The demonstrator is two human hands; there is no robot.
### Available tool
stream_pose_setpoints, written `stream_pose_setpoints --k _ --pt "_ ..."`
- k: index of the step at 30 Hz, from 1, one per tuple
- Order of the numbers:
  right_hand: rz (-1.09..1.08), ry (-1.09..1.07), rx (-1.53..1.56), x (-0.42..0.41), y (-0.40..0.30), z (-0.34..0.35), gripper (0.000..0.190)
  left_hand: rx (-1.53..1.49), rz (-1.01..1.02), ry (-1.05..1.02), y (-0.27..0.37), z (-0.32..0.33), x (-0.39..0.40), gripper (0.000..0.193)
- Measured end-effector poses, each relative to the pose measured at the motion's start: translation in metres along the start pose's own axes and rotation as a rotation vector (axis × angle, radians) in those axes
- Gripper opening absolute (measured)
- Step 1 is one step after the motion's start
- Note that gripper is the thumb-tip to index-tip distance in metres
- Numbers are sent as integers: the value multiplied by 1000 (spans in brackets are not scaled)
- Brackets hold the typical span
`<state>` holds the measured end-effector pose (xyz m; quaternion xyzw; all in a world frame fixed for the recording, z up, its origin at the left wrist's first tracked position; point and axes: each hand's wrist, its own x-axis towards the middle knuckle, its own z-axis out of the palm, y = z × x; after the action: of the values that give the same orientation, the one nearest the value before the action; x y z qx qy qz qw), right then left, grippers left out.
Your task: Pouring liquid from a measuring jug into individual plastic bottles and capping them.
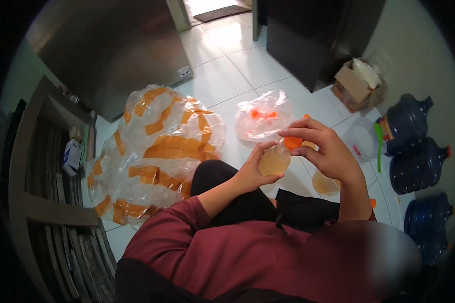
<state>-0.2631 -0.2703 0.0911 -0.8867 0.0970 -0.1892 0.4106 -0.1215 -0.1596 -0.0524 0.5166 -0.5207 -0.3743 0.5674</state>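
Observation:
My left hand (251, 167) is wrapped around a small clear plastic bottle (273, 163) of pale yellow liquid, held tilted above the floor. An orange screw cap (292, 142) sits at the bottle's mouth, and my right hand (328, 149) grips it between thumb and fingers. Behind the right hand, mostly hidden, another orange cap (306, 116) shows with some pale yellow below it. Beyond my hands lies a clear plastic bag (246, 127) with several orange caps inside. Under my right forearm is a round container (324, 185) with a yellowish tint, partly covered by the arm.
A big clear plastic sheet or bag (136, 189) patched with brown tape spreads at left. On the right are a whitish tub (358, 136), a green-handled utensil (379, 147), large blue water bottles (417, 166) and an open cardboard box (352, 87). Shelving (41, 212) borders the left.

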Motion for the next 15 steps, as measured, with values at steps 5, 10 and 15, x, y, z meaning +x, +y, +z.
stream_pose_setpoints --k 5,10,15 --pt "-28 63 96 -33 -12 -28 41 -57 35 -172 21 23 5 76" --pt "95 233 -299 -56 -31 -48 41 -62 57 -216 41 38 8 78" --pt "58 146 -379 -70 -48 -41 49 -42 42 -252 43 47 6 79"
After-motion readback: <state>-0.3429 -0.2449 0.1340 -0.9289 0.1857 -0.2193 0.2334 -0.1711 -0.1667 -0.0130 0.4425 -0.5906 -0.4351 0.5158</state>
